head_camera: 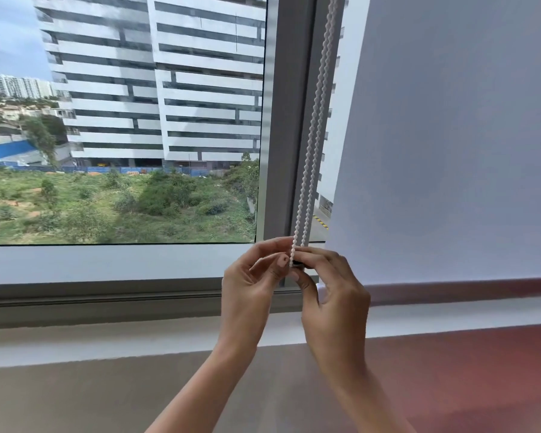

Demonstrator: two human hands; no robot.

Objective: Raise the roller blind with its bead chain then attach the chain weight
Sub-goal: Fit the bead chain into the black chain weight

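Note:
A white bead chain (316,120) hangs in two strands down the grey window post, from the top edge to my hands. My left hand (253,282) pinches the lower end of the chain between thumb and fingers. My right hand (331,289) closes its fingertips on a small dark chain weight (298,264) at the bottom of the chain loop. Most of the weight is hidden by my fingers. The pale roller blind (450,135) covers the right pane, with its bottom edge low, close to the sill.
The grey window post (289,120) stands between the open left pane and the blind. A white window frame (107,264) and a wide sill (91,339) run below. A small white fitting (320,290) sits on the frame beside my right hand.

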